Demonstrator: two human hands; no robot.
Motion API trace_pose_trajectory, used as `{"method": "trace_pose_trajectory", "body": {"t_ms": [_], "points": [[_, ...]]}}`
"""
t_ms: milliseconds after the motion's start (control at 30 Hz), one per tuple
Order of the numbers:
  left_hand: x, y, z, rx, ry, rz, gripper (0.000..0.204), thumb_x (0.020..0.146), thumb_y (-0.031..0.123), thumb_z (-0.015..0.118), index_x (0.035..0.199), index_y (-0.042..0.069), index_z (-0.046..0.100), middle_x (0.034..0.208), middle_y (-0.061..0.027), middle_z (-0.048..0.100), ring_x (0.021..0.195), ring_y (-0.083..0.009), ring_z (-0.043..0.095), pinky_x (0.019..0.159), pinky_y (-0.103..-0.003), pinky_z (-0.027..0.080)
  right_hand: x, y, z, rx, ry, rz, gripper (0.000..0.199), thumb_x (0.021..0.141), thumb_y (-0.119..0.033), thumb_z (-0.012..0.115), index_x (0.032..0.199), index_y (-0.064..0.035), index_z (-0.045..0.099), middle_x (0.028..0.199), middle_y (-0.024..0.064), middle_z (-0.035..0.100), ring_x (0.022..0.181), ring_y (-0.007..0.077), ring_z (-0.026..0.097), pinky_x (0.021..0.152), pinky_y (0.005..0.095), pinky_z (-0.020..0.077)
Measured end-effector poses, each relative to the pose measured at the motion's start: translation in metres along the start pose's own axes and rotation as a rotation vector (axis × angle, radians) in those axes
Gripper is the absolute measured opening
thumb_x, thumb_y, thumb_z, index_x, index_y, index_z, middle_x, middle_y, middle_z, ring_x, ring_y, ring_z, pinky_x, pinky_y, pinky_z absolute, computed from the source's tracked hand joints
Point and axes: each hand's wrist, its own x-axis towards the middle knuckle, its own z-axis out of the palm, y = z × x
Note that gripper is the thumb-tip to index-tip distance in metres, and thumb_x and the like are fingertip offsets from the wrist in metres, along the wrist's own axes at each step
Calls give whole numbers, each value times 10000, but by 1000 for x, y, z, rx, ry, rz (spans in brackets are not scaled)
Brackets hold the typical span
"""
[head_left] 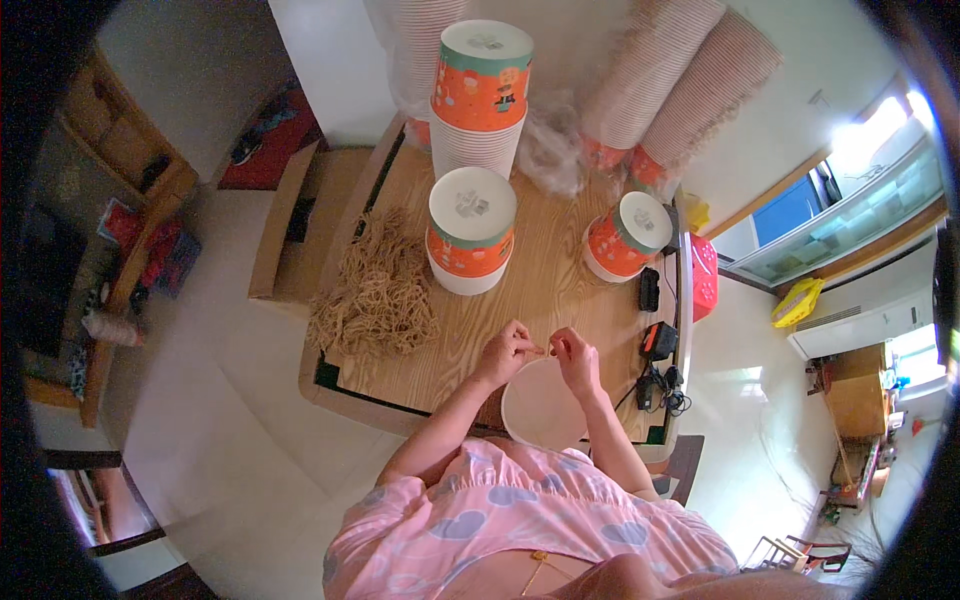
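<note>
A white paper tub (543, 408) stands at the table's front edge, close against my body, with its pale inside facing up. My left hand (508, 352) is closed in a pinch at the tub's far rim. Facing it, my right hand (577, 362) also pinches at that rim, fingertips nearly meeting the left ones. Something thin and tan shows between the fingertips, too small to name. Left of my hands lies a tangled heap of brown twine (375, 285). Beyond them an orange, green and white paper tub (470, 232) stands upside down.
A tall stack of tubs (482, 100) rises at the back, beside plastic-wrapped stacks (655, 85). Another upturned tub (628, 236) is at the right, near a black-and-orange device (658, 341) and coiled black cables (663, 390). An open cardboard box (300, 225) adjoins the table's left edge.
</note>
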Motion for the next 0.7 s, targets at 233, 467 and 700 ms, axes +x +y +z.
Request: {"method": "trace_pose_trajectory", "body": {"t_ms": [233,467,700], "points": [[10,19,-7,203,-156,-6,189,726,48,588,847,158,682,806,-61,514,767,-229,574,676,-349,468,1,9,4,33,-12,-48,83,831,-82,561,855,-6,583,716,104,617,633,163,605,569,273,472],[17,33,-14,362,-325,13,128,755,208,603,849,125,623,823,-73,532,776,-267,580,661,-386,474,-1,6,1,1,-19,-113,67,813,-59,562,819,3,587,709,117,602,632,192,596,583,288,473],[15,28,-15,267,-392,22,188,752,209,619,914,115,636,846,-93,560,792,-291,585,676,-384,472,-2,0,1,158,-39,-5,62,821,-58,554,817,4,559,708,120,603,642,213,603,577,297,473]]}}
